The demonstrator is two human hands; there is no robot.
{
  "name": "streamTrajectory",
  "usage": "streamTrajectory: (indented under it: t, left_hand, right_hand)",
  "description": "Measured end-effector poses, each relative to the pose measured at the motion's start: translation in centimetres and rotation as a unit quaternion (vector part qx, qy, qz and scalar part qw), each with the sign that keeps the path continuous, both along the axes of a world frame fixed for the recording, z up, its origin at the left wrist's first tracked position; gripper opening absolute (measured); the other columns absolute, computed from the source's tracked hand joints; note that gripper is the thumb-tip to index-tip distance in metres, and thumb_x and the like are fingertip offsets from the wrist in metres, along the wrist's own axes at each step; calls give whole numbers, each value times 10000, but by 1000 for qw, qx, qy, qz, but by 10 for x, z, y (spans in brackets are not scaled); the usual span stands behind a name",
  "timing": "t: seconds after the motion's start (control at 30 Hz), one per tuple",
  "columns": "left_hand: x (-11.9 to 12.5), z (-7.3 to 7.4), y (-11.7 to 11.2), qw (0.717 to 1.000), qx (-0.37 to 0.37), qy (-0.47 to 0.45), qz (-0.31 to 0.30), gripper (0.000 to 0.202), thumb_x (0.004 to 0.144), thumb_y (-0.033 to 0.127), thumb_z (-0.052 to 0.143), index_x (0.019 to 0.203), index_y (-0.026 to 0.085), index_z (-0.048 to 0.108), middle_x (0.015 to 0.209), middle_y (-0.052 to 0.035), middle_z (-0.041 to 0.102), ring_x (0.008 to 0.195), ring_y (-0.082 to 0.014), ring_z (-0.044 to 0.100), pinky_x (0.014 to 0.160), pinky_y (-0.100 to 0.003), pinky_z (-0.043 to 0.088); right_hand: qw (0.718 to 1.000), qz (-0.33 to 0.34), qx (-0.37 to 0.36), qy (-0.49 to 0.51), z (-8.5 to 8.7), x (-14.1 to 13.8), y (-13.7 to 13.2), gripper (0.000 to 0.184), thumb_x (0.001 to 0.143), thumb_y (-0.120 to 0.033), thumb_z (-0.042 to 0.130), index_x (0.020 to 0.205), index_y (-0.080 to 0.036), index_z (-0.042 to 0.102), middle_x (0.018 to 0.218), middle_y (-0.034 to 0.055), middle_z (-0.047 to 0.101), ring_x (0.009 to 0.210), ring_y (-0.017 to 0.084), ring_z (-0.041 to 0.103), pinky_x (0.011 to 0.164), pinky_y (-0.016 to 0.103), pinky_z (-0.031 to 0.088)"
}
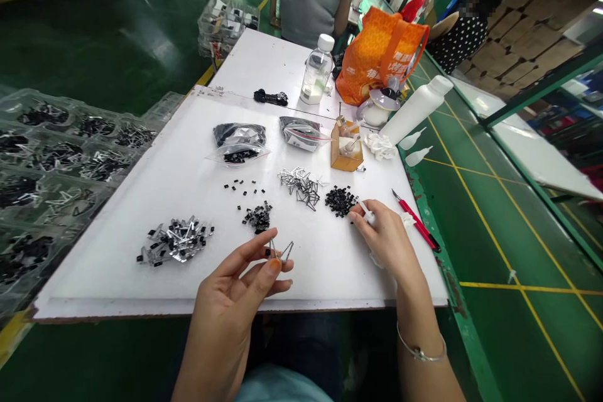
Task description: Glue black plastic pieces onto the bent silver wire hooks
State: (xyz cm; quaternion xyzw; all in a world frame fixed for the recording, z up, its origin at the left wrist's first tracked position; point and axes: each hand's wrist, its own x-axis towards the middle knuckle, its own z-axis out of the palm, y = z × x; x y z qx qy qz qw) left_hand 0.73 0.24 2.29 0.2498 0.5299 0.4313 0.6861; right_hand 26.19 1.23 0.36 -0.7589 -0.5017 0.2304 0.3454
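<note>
- Left grip (276, 260): thumb and fingertips pressed together, pinching a bent wire lead (281, 252), its two thin legs pointing up and away from the palm.
- The lead's long axis runs roughly upright; a dark speck at its base may be a small black part, but the fingers hide it, so uncertain.
- Right grip (370, 217): thumb and fingers closed on a small white plastic piece (369, 213).
- Black parts pile (340, 201) lies just ahead of the right grip, much nearer it than the left.
- Wire tangle (301, 188) sits between the hands, further out.
- Smaller black pile (257, 218) lies ahead of the left grip; foil-and-black heap (175, 240) lies to its left.
- All on the white bench (94, 276), with two zip bags (239, 144) (301, 133) and a red craft knife (417, 224) beyond.
</note>
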Motion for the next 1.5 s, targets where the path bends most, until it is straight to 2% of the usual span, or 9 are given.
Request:
streamTrajectory:
  t: [0.17, 0.3, 0.37, 0.5, 0.57, 0.93, 1.13, 1.37, 1.5]
  left_hand:
    - [2, -2, 0, 1000, 9, 18, -1, 401, 724, 397, 918, 1108, 346, 813, 963, 10, 744, 874, -172, 763, 691, -180, 659]
    - [5, -3, 0, 1000, 11, 17, 2, 404, 707, 405, 927, 1092, 348, 816, 960, 15, 754, 849, -172, 777, 678, -177, 659]
    - [6, -2, -1, 1000, 20, 18, 1, 406, 706, 401, 928, 1093, 352, 815, 953, 19, 760, 848, -177, 784, 681, -182, 662]
    - [7, -1, -3, 999, 40, 25, 7, 376, 720, 401, 918, 1080, 357, 820, 905, 19, 773, 843, -188, 795, 681, -196, 668]
    - [7, -1, -3, 998, 48, 26, 11, 359, 729, 394, 913, 1075, 352, 823, 884, 16, 777, 834, -187, 796, 690, -202, 669]
    - [17, 20, -10, 998, 42, 10, 38, 281, 750, 291, 895, 1020, 328, 830, 811, 49, 773, 796, -155, 790, 744, -192, 652]
    - [16, 19, -14, 997, 76, 26, 19, 259, 778, 299, 874, 1027, 359, 832, 829, 40, 800, 787, -135, 789, 779, -171, 636]
    - [21, 27, -19, 985, 137, 101, 42, 271, 787, 207, 805, 1016, 349, 834, 797, 34, 800, 747, -156, 783, 755, -216, 633]
    - [22, 29, -21, 979, 158, 120, 47, 267, 791, 194, 783, 1011, 335, 833, 785, 25, 777, 739, -182, 781, 724, -255, 641]
  right_hand:
    - [979, -37, 61, 189, 2, -11, -14, 243, 864, -450, 723, 862, -217, 653, 783, 9, 657, 534, 107, 468, 561, 278, 356]
    - [935, -14, 80, 345, 8, -41, -31, 339, 849, -574, 687, 919, -243, 678, 716, -27, 631, 382, 38, 244, 429, 244, 286]
    - [893, 0, 85, 442, 13, -56, -37, 301, 849, -560, 717, 901, -263, 721, 685, -46, 618, 366, 11, 153, 406, 223, 254]
    - [767, 26, 90, 635, 23, -74, -44, 125, 869, -404, 787, 879, -279, 792, 666, -42, 647, 374, -20, 136, 432, 182, 274]
    - [751, 25, 88, 654, 25, -78, -45, 118, 877, -383, 787, 881, -266, 801, 676, -30, 668, 379, -24, 152, 442, 171, 288]
    - [744, 25, 107, 659, 21, -90, -45, 64, 881, -320, 776, 866, -263, 752, 772, -27, 685, 411, 3, 217, 467, 177, 305]
    - [751, 11, 107, 652, 19, -92, -45, 77, 839, -275, 802, 822, -238, 737, 727, -30, 671, 409, 0, 304, 464, 166, 312]
    - [806, -39, 101, 582, 16, -96, -51, 142, 807, -315, 836, 914, -228, 801, 711, 16, 723, 470, 36, 503, 516, 176, 422]
    - [820, -38, 123, 558, 18, -104, -55, 87, 834, -297, 822, 902, -261, 783, 783, 15, 768, 483, 53, 542, 512, 190, 458]
